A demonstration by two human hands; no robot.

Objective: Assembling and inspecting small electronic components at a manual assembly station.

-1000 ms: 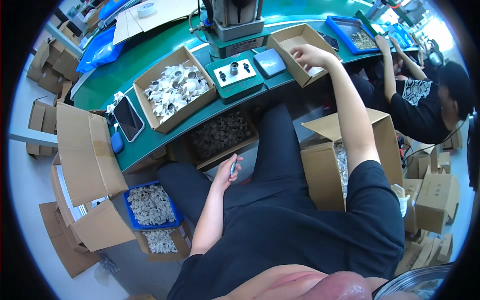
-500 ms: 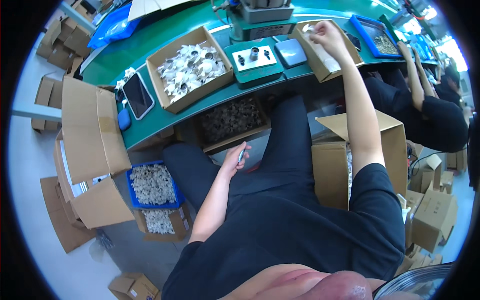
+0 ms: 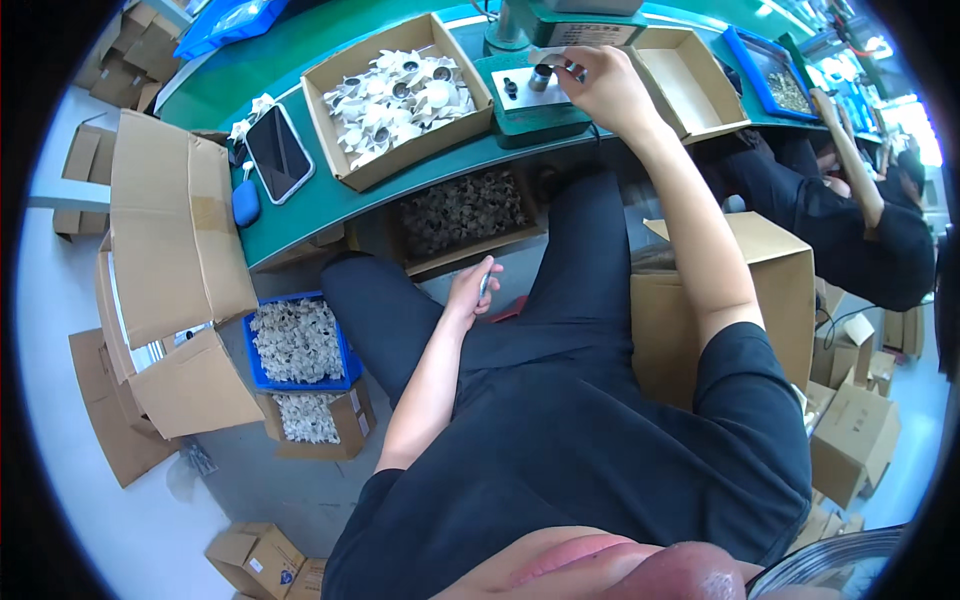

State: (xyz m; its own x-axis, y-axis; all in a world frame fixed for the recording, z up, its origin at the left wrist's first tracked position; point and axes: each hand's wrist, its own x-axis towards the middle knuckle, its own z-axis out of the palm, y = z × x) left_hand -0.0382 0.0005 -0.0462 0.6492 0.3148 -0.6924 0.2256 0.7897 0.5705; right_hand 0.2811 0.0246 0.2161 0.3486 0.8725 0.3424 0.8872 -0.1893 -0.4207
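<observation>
My right hand (image 3: pixel 600 85) reaches up to the green press base (image 3: pixel 535 100) on the bench and pinches a small metal piece over its grey top plate, beside a short metal cylinder (image 3: pixel 541 77). My left hand (image 3: pixel 472 293) rests low over my lap, fingers curled around a thin silvery tool (image 3: pixel 485 287). Left of the press stands an open cardboard box of white fan-shaped parts (image 3: pixel 400 95). To its right is an empty-looking cardboard box (image 3: pixel 690 85).
A phone (image 3: pixel 278 152) and a blue oval thing (image 3: pixel 245 203) lie on the green bench. A box of dark parts (image 3: pixel 465 215) sits under the bench. A blue bin (image 3: pixel 298 342) and several cartons stand on the floor. Another person (image 3: pixel 860 210) sits at the right.
My right hand has come left from the cardboard box at the right to the press base, bringing a small piece. My left hand has stayed by my lap.
</observation>
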